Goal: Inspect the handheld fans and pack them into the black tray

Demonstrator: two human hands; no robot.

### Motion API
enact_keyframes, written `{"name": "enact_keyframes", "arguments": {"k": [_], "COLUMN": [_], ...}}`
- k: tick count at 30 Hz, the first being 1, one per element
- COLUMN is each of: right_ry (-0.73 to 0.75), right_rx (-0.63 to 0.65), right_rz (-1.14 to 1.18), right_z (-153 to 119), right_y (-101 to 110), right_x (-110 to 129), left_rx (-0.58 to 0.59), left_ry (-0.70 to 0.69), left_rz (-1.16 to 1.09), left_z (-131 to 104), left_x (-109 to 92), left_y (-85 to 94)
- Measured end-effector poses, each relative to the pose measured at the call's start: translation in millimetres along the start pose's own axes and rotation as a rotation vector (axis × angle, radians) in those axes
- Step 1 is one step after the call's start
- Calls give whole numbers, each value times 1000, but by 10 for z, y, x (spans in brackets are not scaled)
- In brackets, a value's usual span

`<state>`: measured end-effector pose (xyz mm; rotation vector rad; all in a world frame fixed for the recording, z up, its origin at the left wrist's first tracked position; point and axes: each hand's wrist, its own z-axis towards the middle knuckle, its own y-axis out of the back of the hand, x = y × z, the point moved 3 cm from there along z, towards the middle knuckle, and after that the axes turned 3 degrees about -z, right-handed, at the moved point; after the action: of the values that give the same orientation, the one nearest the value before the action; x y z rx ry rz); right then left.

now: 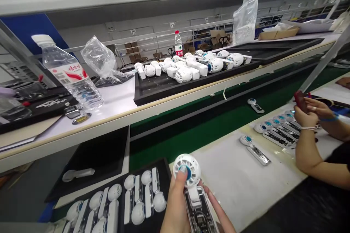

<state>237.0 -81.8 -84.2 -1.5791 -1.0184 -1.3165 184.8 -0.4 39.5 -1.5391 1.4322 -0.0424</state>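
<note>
Near the bottom centre, a white handheld fan point(201, 209) with a round slotted head, blue centre and open handle showing dark inner parts is held between both hands. My left hand point(175, 204) wraps its left side, with the thumb on the blue centre. My right hand point(218, 209) is against the right side of the handle, its fingers partly hidden. To the left lies a black foam tray point(164, 164) with several white fans in rows. A single open fan point(257, 151) rests on the white tabletop point(224, 178) to the right.
A raised shelf point(153, 109) crosses the view, bearing a black tray point(155, 93) of fans, a large tilted bottle point(71, 72) and plastic bags. Another person's hands point(308, 111) hold a red object at the right, beside a row of open fans point(281, 127). A green belt point(169, 134) runs behind.
</note>
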Motion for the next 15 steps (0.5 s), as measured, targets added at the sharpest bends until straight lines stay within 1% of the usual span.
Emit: {"name": "enact_keyframes", "arguments": {"k": [1, 2, 4, 7, 9, 10, 12, 13, 15], "right_ry": [-25, -44, -68, -71, -90, -97, -111, -119, -132], "right_rx": [-16, -29, -12, 37, 32, 29, 34, 40, 68], "right_rz": [5, 2, 1, -29, -49, -51, -47, -40, -19], "right_z": [70, 146, 291, 442, 449, 409, 226, 91, -217], "right_y": [-44, -74, -108, -115, -102, -95, -86, -81, -71], "right_x": [-58, -99, -107, 55, 182, 231, 288, 300, 305], "left_rx": [-48, -66, -60, -17, 11, 19, 13, 0, -10], "left_ry": [33, 49, 37, -8, -31, -38, -34, -32, -63], "left_rz": [-2, 7, 29, 26, 9, 3, 2, 20, 124], "left_z": [-31, -58, -102, -153, -184, -198, -217, -219, -200], "left_x": [-17, -34, -64, -80, -71, -61, -27, -4, 43], "left_y": [-31, -64, -115, -152, -171, -178, -163, -130, 11]}}
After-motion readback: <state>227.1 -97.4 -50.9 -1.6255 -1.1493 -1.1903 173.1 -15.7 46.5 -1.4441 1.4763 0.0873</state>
